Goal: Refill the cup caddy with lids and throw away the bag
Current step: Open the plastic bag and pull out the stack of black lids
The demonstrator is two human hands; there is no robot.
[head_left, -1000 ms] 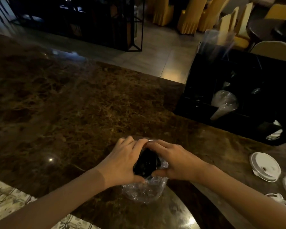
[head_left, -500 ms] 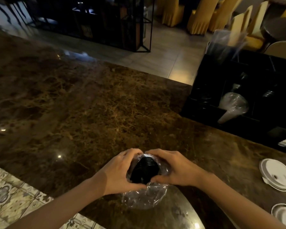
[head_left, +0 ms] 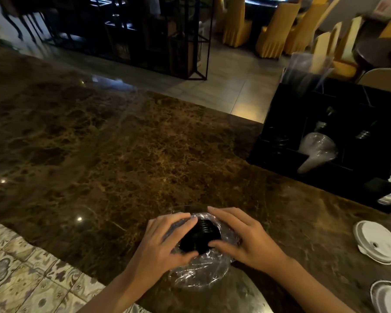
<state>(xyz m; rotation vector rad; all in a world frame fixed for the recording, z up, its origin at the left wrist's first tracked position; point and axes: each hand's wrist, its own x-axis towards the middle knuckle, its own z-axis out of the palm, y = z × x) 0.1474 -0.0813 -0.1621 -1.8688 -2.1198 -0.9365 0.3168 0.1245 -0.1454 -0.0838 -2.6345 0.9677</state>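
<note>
A stack of black lids stands in a clear plastic bag on the brown marble counter, near its front edge. My left hand grips the bag's mouth on the left of the stack. On the right side my right hand grips the plastic the same way. The black cup caddy sits at the right rear of the counter, with a clear cup stack lying in one compartment.
White lids lie on the counter at the right, another white lid lower down. Patterned floor tiles show past the counter's front left edge. Yellow-covered chairs and a black metal shelf frame stand beyond the counter.
Both hands have spread the bag's mouth wider apart, so more of the black lid stack shows. The view has shifted slightly, with the caddy now further right.
</note>
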